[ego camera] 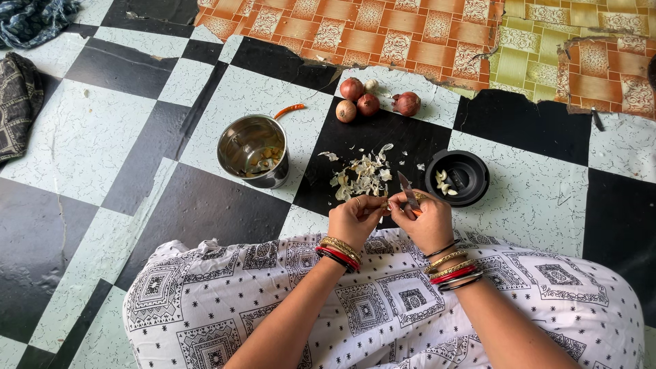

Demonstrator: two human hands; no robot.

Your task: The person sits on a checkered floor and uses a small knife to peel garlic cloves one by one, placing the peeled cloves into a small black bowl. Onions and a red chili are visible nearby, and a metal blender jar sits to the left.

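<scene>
From the head view, the left hand (353, 220) pinches a small garlic clove (384, 203) between closed fingertips, while the right hand (427, 222) is closed around a knife (407, 190), blade tip pointing to 12 o'clock; the two hands meet over the lap, likely so the clove stays steady against the blade. Just beyond them at 12 o'clock, the peels (362, 174) lie piled on the floor (205, 205), where they would drop from the hands. A black lid (456, 178) at 1 o'clock holds peeled cloves, within easy reach. A steel jar (253, 152) stands at 10 o'clock, and onions (369, 101) lie farther out at 12. No packages, labels or signs show.
</scene>
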